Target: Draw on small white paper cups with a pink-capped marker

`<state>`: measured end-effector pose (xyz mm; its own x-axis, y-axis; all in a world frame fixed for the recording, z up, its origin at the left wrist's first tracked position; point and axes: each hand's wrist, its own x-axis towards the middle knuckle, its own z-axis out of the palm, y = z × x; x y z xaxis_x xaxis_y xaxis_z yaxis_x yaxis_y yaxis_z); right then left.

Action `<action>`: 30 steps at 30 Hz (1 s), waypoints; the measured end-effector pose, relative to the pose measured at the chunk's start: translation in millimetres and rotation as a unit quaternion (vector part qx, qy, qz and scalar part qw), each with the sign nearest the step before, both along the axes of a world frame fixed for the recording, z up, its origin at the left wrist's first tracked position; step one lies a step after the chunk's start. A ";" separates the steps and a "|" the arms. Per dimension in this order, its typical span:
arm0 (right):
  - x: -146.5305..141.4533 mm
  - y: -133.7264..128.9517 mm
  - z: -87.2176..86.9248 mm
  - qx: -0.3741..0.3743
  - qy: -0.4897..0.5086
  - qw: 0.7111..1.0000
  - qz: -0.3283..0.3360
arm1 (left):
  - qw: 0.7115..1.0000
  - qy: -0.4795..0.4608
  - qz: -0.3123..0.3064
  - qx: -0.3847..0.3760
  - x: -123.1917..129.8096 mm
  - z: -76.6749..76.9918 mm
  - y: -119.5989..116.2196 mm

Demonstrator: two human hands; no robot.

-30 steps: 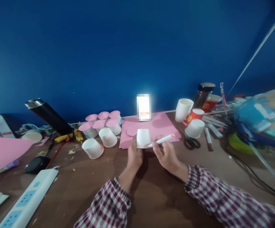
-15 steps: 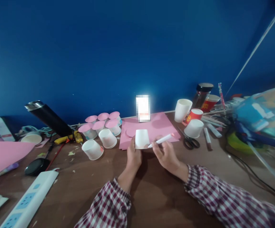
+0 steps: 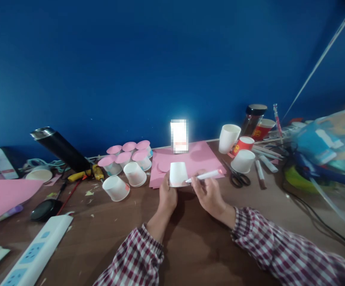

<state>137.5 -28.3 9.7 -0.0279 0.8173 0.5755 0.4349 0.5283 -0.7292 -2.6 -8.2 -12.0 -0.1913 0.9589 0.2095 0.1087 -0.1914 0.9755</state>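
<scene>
The brown table point(image 3: 190, 254) runs under everything, and the pink sheets point(image 3: 202, 157) lie on it just beyond the hands; ink that strays past the cup could mark them, being so near. To the left, pink-topped cups point(image 3: 123, 157) stand in a tight cluster, where a knock to one would probably jostle its neighbours.

The left hand point(image 3: 169, 196) curls round the near-left side of the white paper cup point(image 3: 178, 173), though most of its fingers are hidden, so I cannot tell how hard they press. Too firm a squeeze might dent the thin wall; too slack a hold might let the cup turn. The right hand point(image 3: 210, 196) pinches the marker point(image 3: 206, 174) between thumb and forefinger, close to the tip, the other fingers folded beneath. A shift outward could brush the scissors point(image 3: 240, 181) lying to its right.

The cup itself sits mouth down between the hands, before the sheets; whether its rim rests on anything is unclear. The marker's tip points at its lower right edge, touching or nearly so, and a slip there, on a sloping curve, could smear or skid off the rim
</scene>
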 end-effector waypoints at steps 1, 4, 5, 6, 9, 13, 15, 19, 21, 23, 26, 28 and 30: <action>0.0 0.3 -0.1 -0.002 0.001 1.000 0.001 | 1.000 -0.002 0.001 -0.001 -0.3 -0.5 0.0; 0.0 1.7 -1.1 -0.003 -0.004 1.000 0.007 | 1.000 0.003 0.003 -0.008 -1.4 -2.9 0.7; 0.0 2.2 -1.6 0.001 -0.006 1.000 0.008 | 1.000 0.004 0.002 -0.012 -1.6 -3.5 0.9; 0.0 2.7 -2.1 0.006 -0.006 1.000 0.008 | 1.000 0.003 0.001 -0.019 -1.7 -3.8 1.1; -0.1 3.4 -3.5 0.010 0.000 1.000 0.007 | 0.999 -0.008 0.004 -0.034 -1.4 -2.8 1.1; -0.7 2.4 -3.5 0.009 0.008 1.000 0.005 | 0.999 -0.022 0.002 -0.036 -1.1 -1.5 0.7; -1.1 1.5 -2.5 0.006 0.010 1.000 0.003 | 0.999 -0.033 -0.003 -0.033 -1.1 -1.7 0.7; -1.3 0.4 -0.5 -0.002 0.011 1.000 -0.002 | 0.998 -0.048 -0.014 -0.032 -0.7 -0.7 0.3; -1.1 0.3 0.2 -0.002 0.011 1.000 -0.008 | 0.998 -0.041 -0.017 -0.033 -0.5 0.4 -0.1; -0.8 0.3 0.9 -0.001 0.011 1.000 -0.014 | 0.999 -0.034 -0.014 -0.030 -0.5 0.8 -0.3; -0.5 0.3 1.7 -0.005 0.011 1.000 -0.013 | 0.999 -0.035 -0.012 -0.031 -0.7 -0.2 -0.3; -0.3 0.7 1.7 -0.006 0.012 1.000 -0.010 | 0.999 -0.037 -0.012 -0.028 -1.0 -1.0 -0.3; -0.3 1.5 0.8 -0.004 0.011 1.000 -0.010 | 0.999 -0.037 -0.009 -0.027 -1.3 -1.2 -0.5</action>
<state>137.2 -26.7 10.4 0.0014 0.8223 0.5690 0.4294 0.5134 -0.7430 -3.9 -8.7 -13.2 -0.1870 0.9719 0.1430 0.0339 -0.1391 0.9897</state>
